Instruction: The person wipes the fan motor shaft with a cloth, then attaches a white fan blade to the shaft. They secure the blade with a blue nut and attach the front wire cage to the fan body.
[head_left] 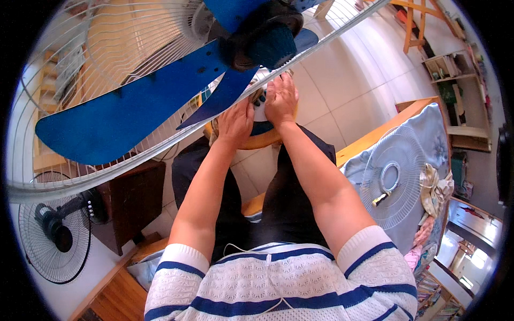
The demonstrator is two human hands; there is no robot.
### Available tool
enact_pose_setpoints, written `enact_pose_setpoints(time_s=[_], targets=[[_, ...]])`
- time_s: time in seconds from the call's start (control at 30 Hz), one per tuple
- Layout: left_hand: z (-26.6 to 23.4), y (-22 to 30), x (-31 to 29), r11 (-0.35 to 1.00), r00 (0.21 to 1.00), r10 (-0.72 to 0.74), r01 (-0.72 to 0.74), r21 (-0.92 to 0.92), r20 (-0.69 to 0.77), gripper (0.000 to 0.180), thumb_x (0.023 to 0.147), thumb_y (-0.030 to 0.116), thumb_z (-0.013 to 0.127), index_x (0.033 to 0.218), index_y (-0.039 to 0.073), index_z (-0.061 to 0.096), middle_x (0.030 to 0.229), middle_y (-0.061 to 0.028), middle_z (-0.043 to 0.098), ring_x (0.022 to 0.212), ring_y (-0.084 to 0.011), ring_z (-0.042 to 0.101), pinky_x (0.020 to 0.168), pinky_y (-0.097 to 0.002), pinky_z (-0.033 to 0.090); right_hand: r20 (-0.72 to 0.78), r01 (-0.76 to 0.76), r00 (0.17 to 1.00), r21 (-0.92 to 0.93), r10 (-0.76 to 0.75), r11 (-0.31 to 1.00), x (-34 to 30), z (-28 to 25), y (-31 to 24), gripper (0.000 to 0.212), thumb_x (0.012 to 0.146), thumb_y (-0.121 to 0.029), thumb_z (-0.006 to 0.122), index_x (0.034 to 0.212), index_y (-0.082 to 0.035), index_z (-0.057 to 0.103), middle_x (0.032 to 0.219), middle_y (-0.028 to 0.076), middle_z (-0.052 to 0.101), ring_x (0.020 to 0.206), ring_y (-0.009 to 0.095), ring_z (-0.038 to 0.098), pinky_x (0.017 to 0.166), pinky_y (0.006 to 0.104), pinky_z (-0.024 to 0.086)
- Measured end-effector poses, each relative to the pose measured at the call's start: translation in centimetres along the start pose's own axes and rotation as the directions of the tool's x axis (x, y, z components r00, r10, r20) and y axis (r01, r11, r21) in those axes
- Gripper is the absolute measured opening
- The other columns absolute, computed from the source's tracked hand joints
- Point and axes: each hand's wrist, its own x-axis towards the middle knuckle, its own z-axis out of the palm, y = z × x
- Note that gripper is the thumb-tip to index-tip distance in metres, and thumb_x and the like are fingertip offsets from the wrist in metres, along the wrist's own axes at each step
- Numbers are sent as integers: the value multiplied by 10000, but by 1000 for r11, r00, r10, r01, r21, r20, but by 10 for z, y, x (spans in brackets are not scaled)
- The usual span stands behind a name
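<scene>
A fan with large blue blades (pixel 123 112), a dark hub (pixel 273 48) and a white wire grille (pixel 85 188) fills the upper left. Below its hub, a white base with dark buttons (pixel 259 100) shows between my hands, over a round wooden stool (pixel 262 142). My left hand (pixel 235 123) is closed against the left side of the base; the blade and grille rim hide some of its fingers. On the other side, my right hand (pixel 281 101) grips the base with bent fingers. Both forearms reach forward between my knees.
A loose wire fan guard (pixel 367 176) and a yellow-and-black screwdriver (pixel 381 199) lie on a blue-covered bed (pixel 353 168) to the right, beside crumpled cloth (pixel 436 184). At the left are another fan (pixel 56 230) and a dark wooden cabinet (pixel 134 198). Shelves (pixel 468 134) line the right.
</scene>
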Motion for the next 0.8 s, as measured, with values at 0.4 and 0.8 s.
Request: enact_pose_setpoints(time_s=[0.4, 0.8], targets=[[0, -14, -16, 967, 970, -245, 243, -78, -6, 292, 906, 206, 509, 1170, 125, 604, 1084, -165, 631, 977, -355, 591, 864, -447, 445, 23, -34, 999, 45, 33, 998, -2, 3, 2, 470, 915, -372, 353, 1266, -101, 510, 1393, 144, 407, 1329, 325, 309, 1081, 500, 181], [-8, 7, -2, 984, 978, -109, 131, -117, 176, 396, 917, 201, 473, 1308, 153, 517, 1270, -149, 549, 1209, -372, 443, 1037, -452, 297, -32, -19, 999, 79, 22, 997, -1, 4, 0, 452, 907, -357, 381, 1252, -100, 521, 1368, 159, 433, 1314, 331, 331, 1069, 500, 201]])
